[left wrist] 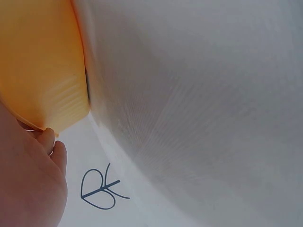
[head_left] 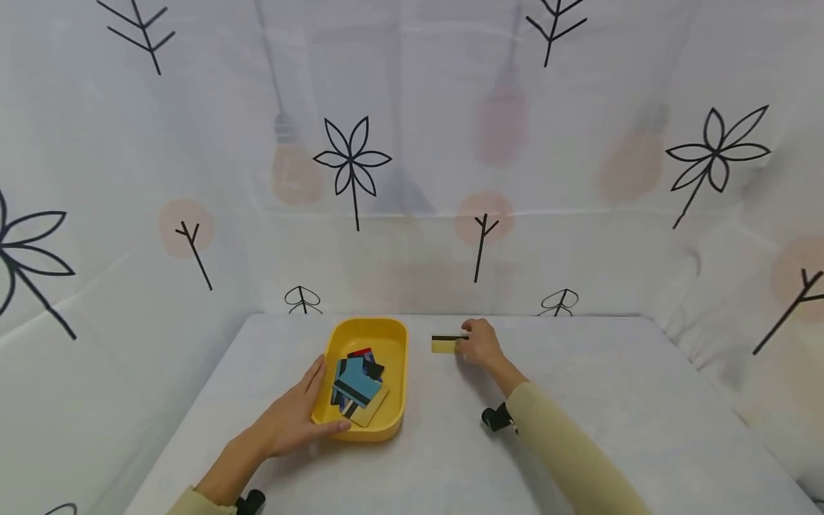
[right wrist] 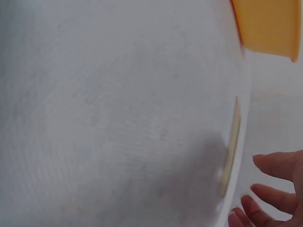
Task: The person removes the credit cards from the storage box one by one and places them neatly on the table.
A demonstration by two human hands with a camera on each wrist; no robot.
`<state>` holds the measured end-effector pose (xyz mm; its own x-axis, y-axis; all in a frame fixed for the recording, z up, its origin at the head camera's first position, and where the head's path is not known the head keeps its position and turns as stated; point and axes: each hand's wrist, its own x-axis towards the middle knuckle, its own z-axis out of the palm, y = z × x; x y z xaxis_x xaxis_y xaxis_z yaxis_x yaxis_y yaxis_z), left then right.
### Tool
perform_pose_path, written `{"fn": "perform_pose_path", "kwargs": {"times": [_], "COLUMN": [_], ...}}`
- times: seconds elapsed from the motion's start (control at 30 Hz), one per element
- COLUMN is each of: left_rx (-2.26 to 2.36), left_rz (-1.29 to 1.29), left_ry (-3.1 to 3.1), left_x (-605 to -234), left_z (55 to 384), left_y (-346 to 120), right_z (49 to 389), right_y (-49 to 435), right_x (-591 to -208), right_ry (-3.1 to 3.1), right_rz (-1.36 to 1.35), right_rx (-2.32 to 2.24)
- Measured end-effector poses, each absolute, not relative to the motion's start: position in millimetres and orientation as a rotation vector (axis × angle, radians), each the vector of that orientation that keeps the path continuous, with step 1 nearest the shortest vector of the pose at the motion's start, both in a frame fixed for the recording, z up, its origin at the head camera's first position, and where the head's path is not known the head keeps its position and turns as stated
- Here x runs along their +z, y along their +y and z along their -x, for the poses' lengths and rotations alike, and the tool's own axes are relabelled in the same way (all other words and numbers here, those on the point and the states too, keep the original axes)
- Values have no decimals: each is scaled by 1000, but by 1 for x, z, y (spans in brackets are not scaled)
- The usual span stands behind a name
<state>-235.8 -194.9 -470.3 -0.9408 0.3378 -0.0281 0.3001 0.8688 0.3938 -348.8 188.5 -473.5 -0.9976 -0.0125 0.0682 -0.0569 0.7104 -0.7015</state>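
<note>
Pale yellow sleeves lie nearest the camera, the right sleeve [head_left: 573, 458] reaching in from the lower right and the left sleeve [head_left: 199, 503] just showing at the bottom edge; a small black device [head_left: 496, 418] sits at the right wrist, and another dark one [head_left: 252, 502] at the left. Beyond them, the left hand [head_left: 290, 422] rests against a yellow plastic tub [head_left: 400, 379], its fingers straight along the left wall and its thumb laid out over the near rim; the tub stands upright on a white-covered desk [head_left: 599, 408], left of the middle. Inside, cards overlap in a loose heap: a light blue card with a dark stripe [head_left: 362, 381] lies on top, a yellow card [head_left: 375, 409] sticks out on the near side, and a red-edged card [head_left: 363, 352] shows at the far side. To the right of the tub, and apart from it, a yellow black-striped card [head_left: 444, 345] lies flat on the desk; the right hand [head_left: 481, 345] is at its right end, thumb and fingers parted; whether a fingertip touches it I cannot tell. Behind the desk hangs a white curtain [head_left: 412, 265] printed with black leafy sprigs and pale light bulbs.
</note>
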Motion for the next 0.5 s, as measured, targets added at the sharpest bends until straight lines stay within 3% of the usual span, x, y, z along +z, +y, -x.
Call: {"fn": "perform_pose_path", "kwargs": {"times": [0.5], "left_rx": [626], "left_rz": [-488], "left_ry": [2928], "left_x": [-468], "left_z": [236], "left_y": [-194], "right_z": [322], "right_y": [174], "right_x": [-444], "right_ry": [-2773], "right_rz": [-265], "right_rx": [1291]}}
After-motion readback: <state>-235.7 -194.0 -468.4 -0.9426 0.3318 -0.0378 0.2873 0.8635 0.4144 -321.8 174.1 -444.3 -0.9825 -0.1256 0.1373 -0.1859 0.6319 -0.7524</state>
